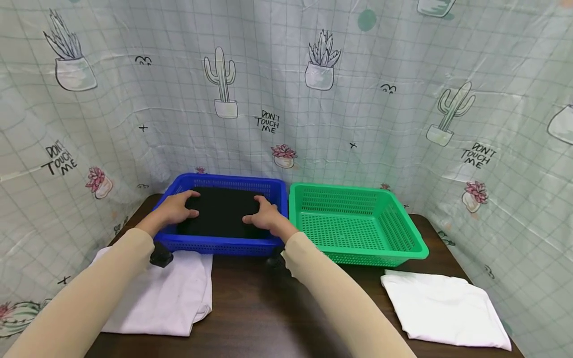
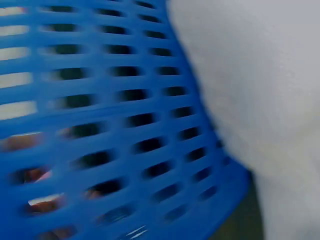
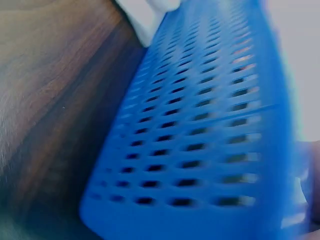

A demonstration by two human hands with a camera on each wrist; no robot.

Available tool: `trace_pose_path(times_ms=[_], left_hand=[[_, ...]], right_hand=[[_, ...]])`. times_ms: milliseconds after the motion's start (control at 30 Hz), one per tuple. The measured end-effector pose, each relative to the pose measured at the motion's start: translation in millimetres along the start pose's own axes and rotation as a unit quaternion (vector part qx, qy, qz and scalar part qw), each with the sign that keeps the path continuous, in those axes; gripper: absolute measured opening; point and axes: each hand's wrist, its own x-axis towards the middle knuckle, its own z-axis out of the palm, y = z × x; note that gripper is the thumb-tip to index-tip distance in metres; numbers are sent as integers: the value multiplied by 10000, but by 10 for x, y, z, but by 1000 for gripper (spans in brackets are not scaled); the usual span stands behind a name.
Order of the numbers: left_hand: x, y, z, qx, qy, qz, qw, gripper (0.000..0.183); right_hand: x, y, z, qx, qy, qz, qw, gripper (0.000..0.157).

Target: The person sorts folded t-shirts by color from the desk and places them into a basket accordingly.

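Observation:
A flat black piece (image 1: 221,211) that looks like folded cloth lies in the blue plastic basket (image 1: 219,244). My left hand (image 1: 176,208) is at its left side, thumb and forefinger spread apart over the black surface. At the right side my right hand (image 1: 266,216) mirrors it, with thumb and forefinger also apart on top. The other fingers are mostly hidden. In the left wrist view, the slotted basket wall (image 2: 115,120) fills much of the picture, with bits of fingers showing through. The right wrist view shows the basket's front wall (image 3: 185,125), blurred.
Right beside the blue basket stands a green plastic basket (image 1: 340,231). A folded white cloth (image 1: 161,298) lies at the front left, under the left forearm. Another folded white cloth (image 1: 445,308) lies at the right on the dark wooden table (image 1: 250,308). A patterned curtain (image 1: 286,84) hangs behind.

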Motion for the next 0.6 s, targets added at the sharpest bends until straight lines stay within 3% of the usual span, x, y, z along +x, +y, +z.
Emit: trace_pose_path(times_ms=[167, 333, 600], left_hand=[[-235, 105, -234, 66, 210, 467, 9987, 54], [-546, 136, -467, -247, 517, 796, 9952, 51], [-1176, -31, -625, -26, 1042, 924, 9903, 52]], right_hand=[[-258, -134, -206, -350, -350, -694, 9964, 75], [-598, -204, -400, -161, -645, -1271, 9897, 69], [-1143, -129, -498, 376, -1095, -1728, 9781, 62]])
